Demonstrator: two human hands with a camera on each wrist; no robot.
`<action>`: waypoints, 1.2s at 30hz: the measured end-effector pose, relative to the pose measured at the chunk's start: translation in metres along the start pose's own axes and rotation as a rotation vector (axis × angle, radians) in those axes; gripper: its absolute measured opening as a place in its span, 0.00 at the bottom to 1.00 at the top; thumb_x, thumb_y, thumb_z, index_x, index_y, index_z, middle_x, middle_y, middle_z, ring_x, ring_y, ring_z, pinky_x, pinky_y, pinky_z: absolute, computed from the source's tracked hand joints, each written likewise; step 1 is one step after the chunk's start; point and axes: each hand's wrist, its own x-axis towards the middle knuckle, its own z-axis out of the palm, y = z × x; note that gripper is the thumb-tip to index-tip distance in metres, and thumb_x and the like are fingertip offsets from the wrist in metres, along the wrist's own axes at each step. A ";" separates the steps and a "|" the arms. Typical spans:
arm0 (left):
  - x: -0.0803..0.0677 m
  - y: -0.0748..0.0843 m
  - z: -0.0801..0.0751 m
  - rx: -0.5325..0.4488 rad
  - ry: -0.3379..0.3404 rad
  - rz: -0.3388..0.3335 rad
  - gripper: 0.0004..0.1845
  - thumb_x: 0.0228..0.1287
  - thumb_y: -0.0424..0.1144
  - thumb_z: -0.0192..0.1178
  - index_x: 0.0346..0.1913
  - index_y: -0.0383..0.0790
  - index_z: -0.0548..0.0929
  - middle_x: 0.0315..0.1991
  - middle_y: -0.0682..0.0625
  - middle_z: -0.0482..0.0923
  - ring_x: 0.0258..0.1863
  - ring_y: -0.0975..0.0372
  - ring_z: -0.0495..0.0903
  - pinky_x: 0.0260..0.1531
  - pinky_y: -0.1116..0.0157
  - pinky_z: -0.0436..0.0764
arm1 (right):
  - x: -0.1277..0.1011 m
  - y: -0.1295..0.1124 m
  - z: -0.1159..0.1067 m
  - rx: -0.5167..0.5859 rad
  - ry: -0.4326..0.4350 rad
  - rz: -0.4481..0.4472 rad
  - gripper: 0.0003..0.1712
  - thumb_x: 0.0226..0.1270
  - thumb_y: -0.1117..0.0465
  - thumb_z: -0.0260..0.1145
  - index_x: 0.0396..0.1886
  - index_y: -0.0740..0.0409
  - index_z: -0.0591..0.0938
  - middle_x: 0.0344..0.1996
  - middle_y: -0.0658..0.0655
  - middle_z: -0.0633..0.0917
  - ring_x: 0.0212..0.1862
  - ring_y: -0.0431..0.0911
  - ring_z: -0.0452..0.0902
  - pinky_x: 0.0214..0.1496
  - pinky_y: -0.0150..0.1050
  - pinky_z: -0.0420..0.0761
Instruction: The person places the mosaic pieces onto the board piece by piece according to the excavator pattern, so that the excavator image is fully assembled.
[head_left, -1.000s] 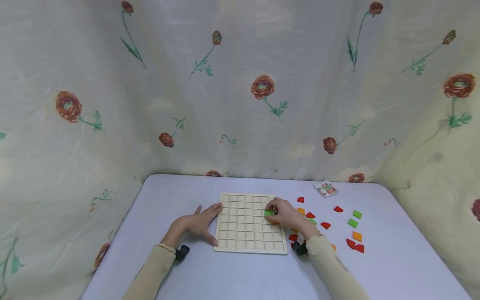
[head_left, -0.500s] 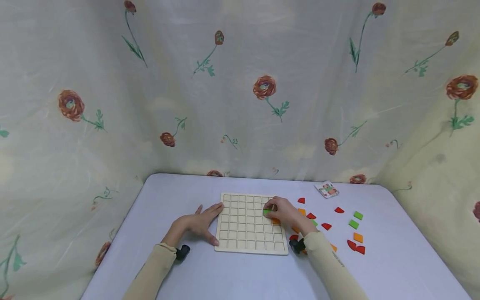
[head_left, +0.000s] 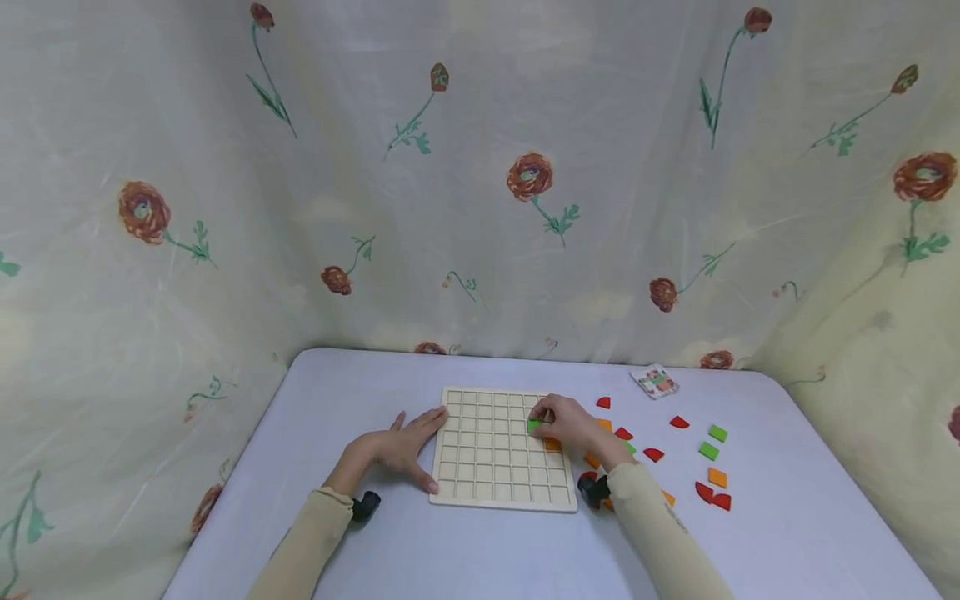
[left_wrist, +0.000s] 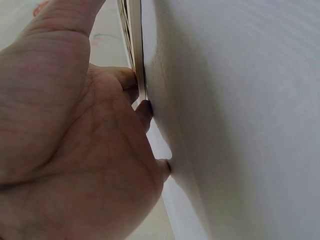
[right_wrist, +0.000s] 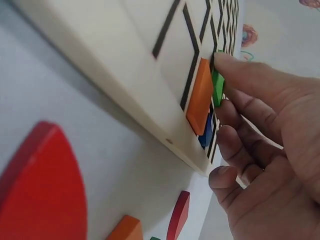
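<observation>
A pale wooden grid board [head_left: 495, 467] lies on the lilac table [head_left: 465, 550]. My left hand [head_left: 401, 448] lies flat against the board's left edge [left_wrist: 135, 65], fingers straight, thumb at the near side. My right hand [head_left: 567, 423] is over the board's right part, with its fingertips pinching a green square tile [head_left: 534, 426] [right_wrist: 217, 88] down onto a cell. Beside it an orange tile [right_wrist: 200, 97] sits in a cell, and a blue tile [right_wrist: 205, 132] lies under my fingers.
Loose red, orange and green tiles [head_left: 708, 450] lie scattered on the table right of the board. A small printed card [head_left: 655, 382] lies at the back right. Floral fabric [head_left: 480, 183] walls in the table on three sides.
The right hand with the green tile has shifted slightly left over the board and holds it low on the grid. The left hand has stayed put.
</observation>
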 end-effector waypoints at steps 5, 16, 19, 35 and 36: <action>0.001 0.002 0.000 -0.001 -0.002 -0.007 0.67 0.40 0.68 0.71 0.78 0.44 0.44 0.79 0.51 0.36 0.78 0.55 0.37 0.73 0.42 0.36 | -0.007 0.004 -0.004 -0.019 0.043 -0.041 0.16 0.55 0.55 0.75 0.43 0.51 0.83 0.37 0.50 0.78 0.38 0.44 0.70 0.40 0.35 0.72; 0.001 0.003 0.000 0.000 0.002 -0.006 0.68 0.40 0.69 0.71 0.78 0.44 0.44 0.79 0.51 0.36 0.78 0.55 0.37 0.73 0.42 0.36 | -0.065 0.044 -0.053 0.028 0.127 0.023 0.19 0.60 0.55 0.71 0.47 0.57 0.79 0.38 0.55 0.79 0.41 0.47 0.70 0.36 0.34 0.74; 0.000 0.003 0.000 0.004 0.003 0.000 0.68 0.40 0.68 0.71 0.78 0.44 0.44 0.79 0.51 0.36 0.78 0.55 0.37 0.73 0.42 0.36 | -0.085 0.066 -0.069 0.039 0.146 0.066 0.19 0.62 0.55 0.69 0.49 0.58 0.77 0.40 0.56 0.79 0.42 0.48 0.70 0.37 0.35 0.74; -0.002 0.005 -0.001 -0.022 0.001 -0.006 0.68 0.40 0.67 0.72 0.78 0.44 0.44 0.79 0.51 0.36 0.78 0.55 0.37 0.73 0.42 0.35 | -0.151 0.165 -0.116 0.016 0.223 0.253 0.28 0.64 0.58 0.67 0.56 0.69 0.69 0.44 0.66 0.76 0.42 0.52 0.70 0.34 0.32 0.77; -0.002 0.005 -0.001 -0.022 0.002 -0.007 0.68 0.40 0.67 0.72 0.78 0.44 0.44 0.79 0.51 0.36 0.78 0.55 0.37 0.73 0.42 0.35 | -0.151 0.169 -0.116 0.010 0.228 0.254 0.28 0.63 0.58 0.67 0.56 0.70 0.69 0.44 0.66 0.76 0.42 0.52 0.70 0.34 0.31 0.77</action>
